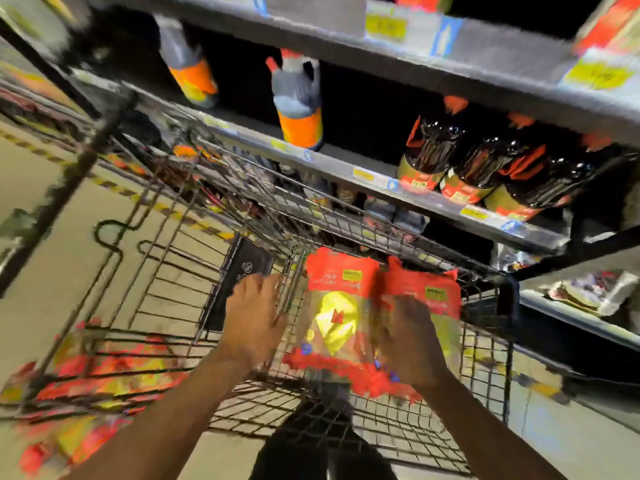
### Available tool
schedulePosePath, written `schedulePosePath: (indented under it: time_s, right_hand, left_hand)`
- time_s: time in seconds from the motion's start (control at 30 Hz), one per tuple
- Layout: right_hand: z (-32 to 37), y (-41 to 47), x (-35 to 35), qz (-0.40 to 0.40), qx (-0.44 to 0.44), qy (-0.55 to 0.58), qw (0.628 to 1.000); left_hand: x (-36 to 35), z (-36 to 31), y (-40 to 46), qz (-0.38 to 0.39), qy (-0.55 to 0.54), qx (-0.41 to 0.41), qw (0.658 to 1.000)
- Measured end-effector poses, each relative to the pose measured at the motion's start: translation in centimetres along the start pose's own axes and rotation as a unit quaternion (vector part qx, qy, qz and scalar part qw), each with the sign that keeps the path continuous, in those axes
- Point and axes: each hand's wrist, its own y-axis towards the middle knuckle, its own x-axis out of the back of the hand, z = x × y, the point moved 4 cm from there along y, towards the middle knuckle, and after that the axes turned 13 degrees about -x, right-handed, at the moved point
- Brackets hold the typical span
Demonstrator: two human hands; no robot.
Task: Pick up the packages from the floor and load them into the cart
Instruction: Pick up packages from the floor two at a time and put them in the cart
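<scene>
A grey metal store shelf (450, 46) fills the top and right of the view, its edges lined with yellow price tags and blue arrow stickers too blurred to read. On its middle level stand dark brown bottles (433, 150) with red caps and red-and-gold labels; further left are two grey jugs with orange labels (299, 98). Any brand print on them is unreadable.

Below, a wire shopping cart (173, 271) takes up the centre, over a pale floor marked with yellow-and-black hazard tape. More red-and-yellow packages (97, 382) lie in the cart's lower left, heavily smeared by motion.

Two red-and-yellow packages (346, 306) lie side by side in the cart's upper basket section near the handle end. Each carries a yellow tag and pale lettering, seen upside down and not legible.

The left hand (254, 320) rests with curled fingers on the wire divider beside the packages. The right hand (412, 337) presses on the right-hand package, fingers spread; blur hides whether it grips.
</scene>
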Motion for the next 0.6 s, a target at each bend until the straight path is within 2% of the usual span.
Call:
schedulePosePath:
  time_s: [0.07,0.17,0.3,0.4,0.5,0.6]
  right_hand:
    - [4.2,-0.3,0.8,0.029,0.054,-0.063,0.996]
    - [11.3,-1.1,3.1,0.041,0.117,-0.166,0.978]
    - [22.3,-3.3,6.6,0.017,0.238,-0.155,0.959]
    - [30.6,-6.7,7.3,0.015,0.302,-0.198,0.932]
    - [38.0,-11.7,6.6,0.005,0.364,-0.199,0.91]
    - [44.5,-17.7,4.1,-0.003,0.424,-0.176,0.888]
  left_hand:
    - [3.9,1.0,-2.3,-0.004,0.058,-0.007,0.998]
    - [10.6,3.0,-6.7,-0.053,0.118,0.028,0.991]
    - [19.0,7.8,-14.4,-0.138,0.139,0.087,0.977]
    - [24.0,12.3,-21.8,-0.21,0.14,0.159,0.955]
    - [26.3,16.9,-30.1,-0.244,0.124,0.235,0.933]
    - [25.6,21.3,-38.8,-0.26,0.088,0.305,0.912]
